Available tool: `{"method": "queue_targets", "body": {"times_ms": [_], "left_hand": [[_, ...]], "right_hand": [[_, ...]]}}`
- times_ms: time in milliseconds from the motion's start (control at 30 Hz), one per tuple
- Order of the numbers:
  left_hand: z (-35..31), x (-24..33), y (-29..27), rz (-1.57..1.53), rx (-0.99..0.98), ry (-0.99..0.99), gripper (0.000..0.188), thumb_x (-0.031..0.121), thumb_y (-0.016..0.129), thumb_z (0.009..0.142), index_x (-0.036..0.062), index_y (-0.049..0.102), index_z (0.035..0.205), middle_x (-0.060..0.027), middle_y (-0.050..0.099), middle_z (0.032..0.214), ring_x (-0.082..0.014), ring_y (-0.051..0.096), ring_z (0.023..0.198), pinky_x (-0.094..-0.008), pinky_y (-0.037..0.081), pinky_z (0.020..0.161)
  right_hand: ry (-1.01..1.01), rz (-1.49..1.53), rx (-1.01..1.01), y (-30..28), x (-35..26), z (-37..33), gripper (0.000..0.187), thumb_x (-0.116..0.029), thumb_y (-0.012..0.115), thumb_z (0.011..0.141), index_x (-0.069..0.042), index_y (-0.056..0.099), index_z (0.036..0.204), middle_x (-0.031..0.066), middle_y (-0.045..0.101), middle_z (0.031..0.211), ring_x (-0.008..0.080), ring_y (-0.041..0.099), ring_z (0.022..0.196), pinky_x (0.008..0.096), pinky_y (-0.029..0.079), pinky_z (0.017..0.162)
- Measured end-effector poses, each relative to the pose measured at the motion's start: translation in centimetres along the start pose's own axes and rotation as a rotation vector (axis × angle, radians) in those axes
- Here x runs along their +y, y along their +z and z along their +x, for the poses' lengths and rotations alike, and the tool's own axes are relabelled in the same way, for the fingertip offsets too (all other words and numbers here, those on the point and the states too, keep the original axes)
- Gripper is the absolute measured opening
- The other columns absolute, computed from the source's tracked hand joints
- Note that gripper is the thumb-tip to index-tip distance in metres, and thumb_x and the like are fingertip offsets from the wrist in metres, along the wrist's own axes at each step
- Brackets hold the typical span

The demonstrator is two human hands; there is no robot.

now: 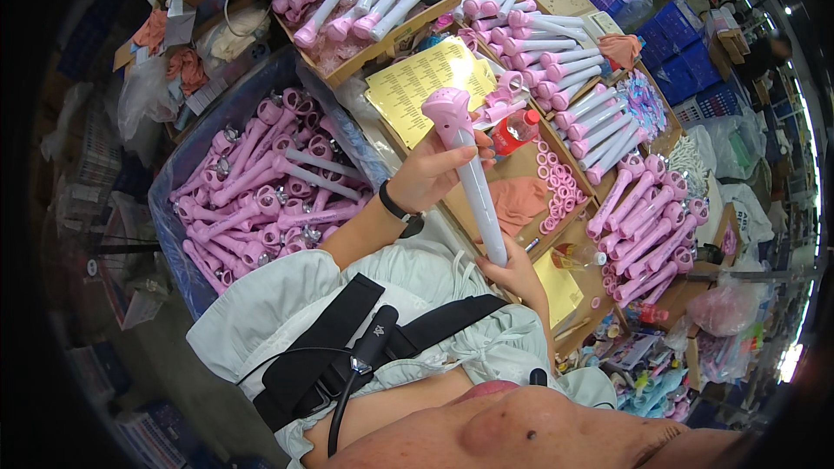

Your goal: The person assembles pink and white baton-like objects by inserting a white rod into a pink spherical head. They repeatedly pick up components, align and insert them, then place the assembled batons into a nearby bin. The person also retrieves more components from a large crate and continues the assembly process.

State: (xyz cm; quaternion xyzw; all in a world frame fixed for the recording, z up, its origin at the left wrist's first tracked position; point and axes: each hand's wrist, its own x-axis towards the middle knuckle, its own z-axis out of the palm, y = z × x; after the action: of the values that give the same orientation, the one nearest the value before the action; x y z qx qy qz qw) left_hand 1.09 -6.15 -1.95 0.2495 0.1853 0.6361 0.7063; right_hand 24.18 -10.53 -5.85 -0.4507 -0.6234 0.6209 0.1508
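Before my body I hold a toy wand with a pink head and a white tube, tilted with its head up and away from me. My left hand is closed round the tube just below the pink head. Lower down, my right hand grips the tube's bottom end. Beyond the wand, yellow printed sheets lie on the bench. A bottle with a red cap lies close to my left fingertips. Orange cloth and small pink rings sit in a shallow cardboard tray right of the tube.
At my left stands a blue-lined bin full of pink wand parts. Cardboard boxes of pink-and-white wands line the far side. More pink wands are piled at the right, near a capped clear bottle. Blue crates stand further back.
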Motion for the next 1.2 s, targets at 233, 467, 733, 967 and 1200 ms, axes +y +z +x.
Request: {"method": "queue_targets", "body": {"times_ms": [233, 467, 733, 967, 1200], "left_hand": [[-0.2, 0.3, -0.7, -0.054, -0.052, 0.044, 0.051, 0.002, 0.053, 0.082, 0.0037, 0.036, 0.130, -0.0110, 0.056, 0.106, -0.0232, 0.055, 0.098, -0.0411, 0.042, 0.091], [-0.1, 0.2, -1.6, -0.089, -0.109, 0.100, 0.053, 0.002, 0.050, 0.078, 0.0033, 0.038, 0.129, -0.0117, 0.053, 0.100, -0.0247, 0.052, 0.096, -0.0434, 0.038, 0.094], [0.1, 1.5, -2.8, -0.224, -0.016, 0.160, 0.053, 0.002, 0.048, 0.076, 0.0017, 0.038, 0.128, -0.0113, 0.052, 0.102, -0.0240, 0.051, 0.097, -0.0424, 0.035, 0.095], [0.2, 3.1, -4.7, -0.377, 0.070, 0.223, 0.053, -0.003, 0.051, 0.072, 0.0014, 0.039, 0.123, -0.0098, 0.049, 0.102, -0.0220, 0.049, 0.099, -0.0398, 0.033, 0.100], [0.3, 3.2, -6.5, -0.479, 0.068, 0.237, 0.050, -0.002, 0.053, 0.070, 0.0022, 0.041, 0.119, -0.0102, 0.050, 0.098, -0.0242, 0.050, 0.097, -0.0433, 0.034, 0.099]], "right_hand": [[0.040, 0.035, -0.028, -0.6, -0.8, 0.3, 0.040, -0.013, 0.070, 0.075, -0.003, 0.055, 0.111, 0.0014, 0.056, 0.078, 0.0085, 0.052, 0.064, 0.0237, 0.041, 0.056], [0.005, -0.042, 0.017, -1.2, -1.4, 0.0, 0.045, -0.014, 0.072, 0.073, -0.001, 0.054, 0.113, 0.0050, 0.056, 0.093, 0.0132, 0.054, 0.084, 0.0266, 0.044, 0.074], [-0.122, 0.117, -0.004, -2.7, 0.2, 0.2, 0.048, -0.012, 0.071, 0.075, -0.001, 0.052, 0.117, 0.0044, 0.056, 0.100, 0.0124, 0.052, 0.092, 0.0264, 0.043, 0.080], [-0.190, 0.352, 0.036, -3.9, 0.7, 0.0, 0.056, -0.001, 0.069, 0.075, 0.000, 0.045, 0.125, 0.0077, 0.050, 0.122, 0.0165, 0.049, 0.112, 0.0312, 0.040, 0.092], [-0.280, 0.354, 0.095, -3.5, -0.5, 0.2, 0.051, 0.000, 0.064, 0.078, -0.001, 0.044, 0.126, 0.0083, 0.054, 0.116, 0.0165, 0.053, 0.106, 0.0303, 0.042, 0.090]]}}
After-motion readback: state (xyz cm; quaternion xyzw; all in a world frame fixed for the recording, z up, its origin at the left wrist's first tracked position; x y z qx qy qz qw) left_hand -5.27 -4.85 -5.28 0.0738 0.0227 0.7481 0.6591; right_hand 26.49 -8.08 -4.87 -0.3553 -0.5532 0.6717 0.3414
